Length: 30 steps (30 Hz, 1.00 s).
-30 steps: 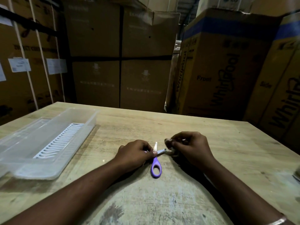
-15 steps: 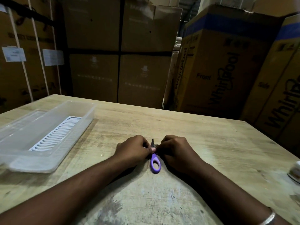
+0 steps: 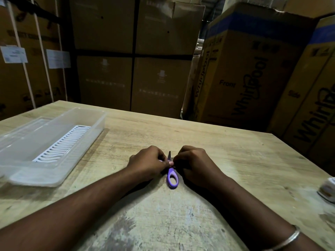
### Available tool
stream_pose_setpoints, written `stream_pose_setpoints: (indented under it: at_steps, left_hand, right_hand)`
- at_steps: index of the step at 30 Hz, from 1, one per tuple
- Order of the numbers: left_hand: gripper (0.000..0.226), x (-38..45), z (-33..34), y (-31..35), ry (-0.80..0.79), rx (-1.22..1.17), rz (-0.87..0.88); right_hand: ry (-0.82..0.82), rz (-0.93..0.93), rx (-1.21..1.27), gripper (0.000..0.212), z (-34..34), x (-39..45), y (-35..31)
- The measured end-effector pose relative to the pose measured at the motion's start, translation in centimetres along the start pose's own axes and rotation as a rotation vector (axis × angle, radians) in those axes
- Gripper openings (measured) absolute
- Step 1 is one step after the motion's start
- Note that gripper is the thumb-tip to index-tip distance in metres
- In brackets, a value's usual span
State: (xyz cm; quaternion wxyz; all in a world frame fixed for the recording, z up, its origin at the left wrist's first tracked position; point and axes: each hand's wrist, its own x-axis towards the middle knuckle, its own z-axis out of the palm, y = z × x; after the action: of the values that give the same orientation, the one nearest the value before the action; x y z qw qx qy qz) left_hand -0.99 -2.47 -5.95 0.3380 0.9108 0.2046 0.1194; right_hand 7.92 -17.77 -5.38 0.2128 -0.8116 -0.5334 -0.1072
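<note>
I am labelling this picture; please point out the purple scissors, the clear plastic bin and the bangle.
purple scissors (image 3: 171, 186): head view, bottom of handle loop.
clear plastic bin (image 3: 90, 134): head view, right side wall.
bangle (image 3: 288, 240): head view, band on right wrist.

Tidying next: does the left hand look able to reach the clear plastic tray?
Likely yes: nothing lies between left hand and tray on the wooden table, though it grips the purple-handled scissors.

dim overall | tabletop (image 3: 226, 153) lit from above | cartons (image 3: 134, 51) shadowed | edges bowed, blurred
</note>
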Motion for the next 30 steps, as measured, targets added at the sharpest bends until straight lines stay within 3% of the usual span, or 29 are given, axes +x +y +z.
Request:
stream_pose_setpoints:
  at_steps: [7, 14, 21, 30]
  left_hand:
    - [0.030, 0.3, 0.2, -0.2, -0.001, 0.031, 0.005]
    - [0.028, 0.5, 0.2, -0.4, -0.006, 0.018, 0.011]
    - [0.027, 0.6, 0.1, -0.3, -0.036, -0.009, 0.016]
    - [0.026, 0.8, 0.1, -0.7, -0.052, -0.033, 0.046]
  right_hand:
    - [-0.007, 0.119, -0.114, 0.014, -0.2, 0.9, 0.6]
    - [-0.044, 0.014, -0.011, 0.010, -0.1, 0.6, -0.3]
    - [-0.028, 0.147, -0.137, 0.012, -0.2, 1.4, 0.6]
    - [0.004, 0.052, -0.037, 0.012, 0.0, 0.5, -0.9]
